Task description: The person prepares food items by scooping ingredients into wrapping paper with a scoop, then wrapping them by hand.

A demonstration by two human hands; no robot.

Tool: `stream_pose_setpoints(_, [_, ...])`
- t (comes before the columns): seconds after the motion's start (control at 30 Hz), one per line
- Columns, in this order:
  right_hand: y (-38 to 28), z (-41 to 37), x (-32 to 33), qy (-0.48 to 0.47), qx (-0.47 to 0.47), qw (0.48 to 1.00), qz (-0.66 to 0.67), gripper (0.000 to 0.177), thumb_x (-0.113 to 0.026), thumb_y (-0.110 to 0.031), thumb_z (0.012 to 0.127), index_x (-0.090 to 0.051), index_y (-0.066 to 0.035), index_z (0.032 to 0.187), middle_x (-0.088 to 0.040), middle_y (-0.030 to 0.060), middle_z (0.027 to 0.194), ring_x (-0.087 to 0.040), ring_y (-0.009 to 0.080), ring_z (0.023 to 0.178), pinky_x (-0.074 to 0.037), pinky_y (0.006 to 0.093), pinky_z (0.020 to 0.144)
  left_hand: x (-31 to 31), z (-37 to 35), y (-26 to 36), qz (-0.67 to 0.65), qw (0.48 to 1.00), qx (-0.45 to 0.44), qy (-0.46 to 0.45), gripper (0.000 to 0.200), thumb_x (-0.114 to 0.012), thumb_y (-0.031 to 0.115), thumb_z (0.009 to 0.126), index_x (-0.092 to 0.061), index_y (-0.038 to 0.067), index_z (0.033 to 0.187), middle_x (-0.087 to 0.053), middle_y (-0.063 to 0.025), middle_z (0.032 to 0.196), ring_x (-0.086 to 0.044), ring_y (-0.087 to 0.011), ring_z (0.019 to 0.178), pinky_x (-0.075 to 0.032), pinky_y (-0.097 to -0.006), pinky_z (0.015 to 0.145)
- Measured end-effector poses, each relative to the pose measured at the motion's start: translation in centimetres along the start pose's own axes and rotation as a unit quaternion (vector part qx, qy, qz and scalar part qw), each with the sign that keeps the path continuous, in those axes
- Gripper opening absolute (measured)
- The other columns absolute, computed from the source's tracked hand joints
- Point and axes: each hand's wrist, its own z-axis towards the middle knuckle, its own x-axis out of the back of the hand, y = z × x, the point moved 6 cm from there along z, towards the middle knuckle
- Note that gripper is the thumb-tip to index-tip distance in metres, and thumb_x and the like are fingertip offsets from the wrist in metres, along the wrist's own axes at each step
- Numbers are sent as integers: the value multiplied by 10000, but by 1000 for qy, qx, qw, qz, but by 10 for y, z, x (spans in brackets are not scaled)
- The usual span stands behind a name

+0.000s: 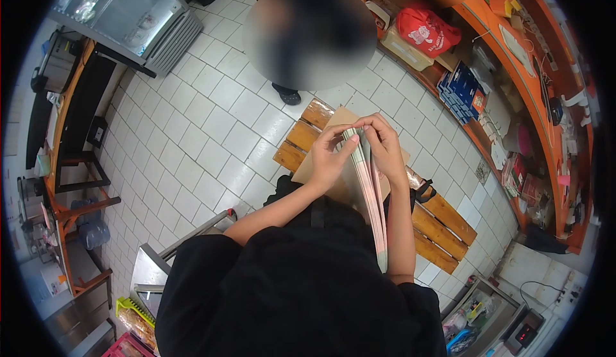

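A long stack of thin pink, white and green printed sheets (370, 196) stands on edge, running from my fingers down toward my lap. Their exact kind is not clear. My left hand (330, 159) pinches the far end of the stack, thumb on its near side. On the other side, my right hand (383, 146) has its fingers bent over the same end, where the outermost sheet parts slightly from the others. Both sets of fingertips nearly meet at the top. Beneath the hands lies a brown cardboard piece (340, 118), partly hidden by the stack and my arms.
Under the cardboard is a slatted wooden bench (443, 229). Another person (289, 94) is across from me, mostly blurred. Orange shelves (507, 42) hold a red bag (427, 31) and blue boxes (461, 91) at right. A glass-door fridge (138, 10) stands far left.
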Motion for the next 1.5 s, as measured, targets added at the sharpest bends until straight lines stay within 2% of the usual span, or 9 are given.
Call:
stream_pose_setpoints(0.37, [5,0,1,10,-3,1000,6,162,-425,-56,832,-578,-7,849,-483,64,763,-452,136,687,-351,234,631,-2,0,5,-25,1000,-1,-4,225,-580,82,819,-540,15,1031,-511,3,713,-347,-4,438,-243,-172,334])
stream_pose_setpoints(0.63, [9,1,3,24,-5,1000,12,150,-443,-66,825,-580,-5,833,-487,50,742,-429,115,645,-333,228,579,-5,2,10,-54,998,7,-3,224,-582,25,804,-564,-18,1024,-568,-6,851,-484,-33,758,-389,-171,658])
stream_pose_setpoints(0.87, [6,1,4,30,8,999,11,144,-453,-63,823,-584,-3,824,-493,48,744,-433,110,647,-341,223,587,-6,1,16,-35,998,48,-1,216,-586,52,804,-575,-2,1013,-578,-18,830,-446,-2,546,-334,-151,425])
stream_pose_setpoints(0.93, [5,2,5,28,12,1000,6,145,-455,-60,824,-587,-2,820,-498,50,748,-442,113,657,-347,222,598,-5,1,14,-72,995,72,17,220,-603,4,780,-581,-55,991,-586,-70,942,-550,-96,814,-460,-211,720])
stream_pose_setpoints(0.97, [5,2,5,28,12,1000,7,145,-455,-60,824,-587,-2,820,-498,50,748,-442,113,657,-347,222,598,-5,1,14,-71,995,72,16,220,-603,4,780,-581,-55,991,-586,-70,942,-550,-96,814,-460,-211,720])
stream_pose_setpoints(1.03, [7,1,5,26,3,1000,7,139,-451,-65,833,-573,1,824,-503,46,756,-452,112,667,-352,223,603,-6,1,16,-48,998,42,4,217,-585,49,801,-582,-3,1011,-592,-32,838,-459,-6,539,-336,-150,417])
stream_pose_setpoints(1.07, [7,1,5,26,3,1000,6,139,-451,-65,833,-573,1,824,-503,46,756,-452,112,667,-352,223,603,-6,2,13,-48,998,42,3,217,-585,49,801,-582,-3,1011,-592,-32,838,-459,-6,539,-336,-150,417])
stream_pose_setpoints(1.23, [12,2,0,31,2,997,76,106,-436,-89,857,-503,-9,844,-519,37,790,-454,91,689,-365,211,624,-5,3,13,-37,999,17,4,231,-585,13,790,-581,-24,1018,-592,-45,913,-518,-59,810,-412,-184,700])
stream_pose_setpoints(1.5, [19,0,4,27,-51,996,66,122,-421,-111,872,-496,-18,848,-508,35,797,-463,99,737,-381,222,682,-6,2,16,-31,998,51,2,233,-590,18,790,-581,-19,1020,-587,-45,921,-519,-67,829,-414,-197,715])
